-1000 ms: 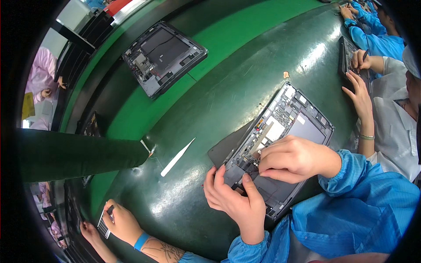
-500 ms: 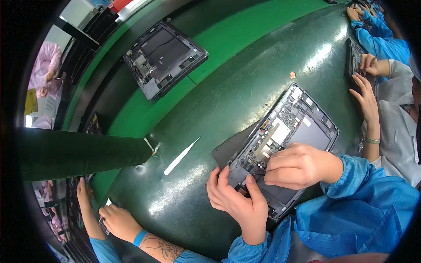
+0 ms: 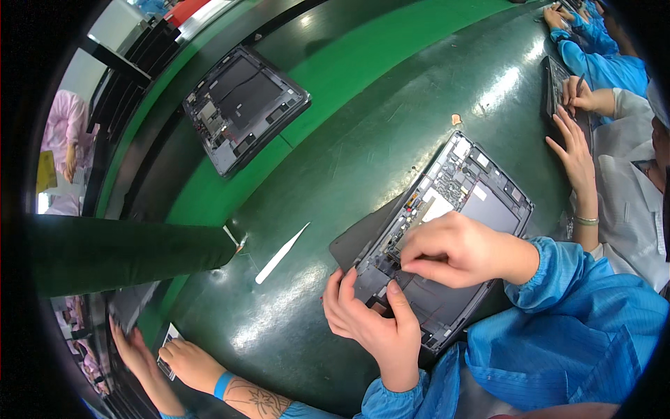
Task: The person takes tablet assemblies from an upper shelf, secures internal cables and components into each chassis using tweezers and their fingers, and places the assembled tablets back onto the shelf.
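Observation:
An opened tablet point(image 3: 481, 192) with its circuit board showing lies tilted on the dark green table in front of me. My left hand point(image 3: 373, 321) grips its near-left corner, fingers along the outer edge and thumb on the inside. Over the lower part of the circuit board, my right hand point(image 3: 467, 251) is closed in a pinch. Its fingertips are down at the board, and what they hold, if anything, is hidden. A dark flat panel point(image 3: 359, 234) sticks out from beneath the tablet's left edge.
A white pointed tool point(image 3: 283, 253) lies left of the tablet. Another opened tablet point(image 3: 244, 108) rests on the green belt point(image 3: 349, 73) beyond. A dark green post point(image 3: 132, 255) juts in at left. Co-workers' hands point(image 3: 192, 363) are at lower left; another's hands point(image 3: 576, 150) work on a device at right.
My right hand has moved up and left over the circuit board, still pinched. My left hand keeps its grip. The far tablet has shifted left with the belt. At left, a co-worker's hand handles a dark panel.

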Demonstrator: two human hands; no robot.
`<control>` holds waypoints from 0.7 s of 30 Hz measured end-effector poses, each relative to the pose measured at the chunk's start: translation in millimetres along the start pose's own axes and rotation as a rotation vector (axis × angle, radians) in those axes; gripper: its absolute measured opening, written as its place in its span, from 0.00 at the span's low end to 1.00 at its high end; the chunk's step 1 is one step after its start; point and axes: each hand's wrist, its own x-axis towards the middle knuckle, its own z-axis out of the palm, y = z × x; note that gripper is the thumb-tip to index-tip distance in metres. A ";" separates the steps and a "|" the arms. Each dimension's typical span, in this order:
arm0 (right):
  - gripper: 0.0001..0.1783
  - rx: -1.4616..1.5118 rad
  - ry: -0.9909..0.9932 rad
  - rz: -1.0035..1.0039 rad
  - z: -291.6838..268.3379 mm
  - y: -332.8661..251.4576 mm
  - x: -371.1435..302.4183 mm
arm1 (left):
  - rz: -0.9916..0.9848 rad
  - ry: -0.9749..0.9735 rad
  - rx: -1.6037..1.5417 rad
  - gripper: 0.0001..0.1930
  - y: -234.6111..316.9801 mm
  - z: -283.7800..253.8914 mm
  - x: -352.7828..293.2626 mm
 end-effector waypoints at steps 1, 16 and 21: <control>0.05 0.104 0.028 0.105 -0.8 0.0 0.7 | 0.003 -0.002 0.000 0.28 -0.1 0.8 -0.4; 0.05 0.139 0.066 0.119 5.1 -4.2 -18.1 | -0.035 -0.043 -0.087 0.29 4.4 5.7 0.5; 0.05 0.129 0.054 0.139 6.1 -4.1 -18.3 | -0.043 -0.058 -0.089 0.29 3.3 4.9 0.4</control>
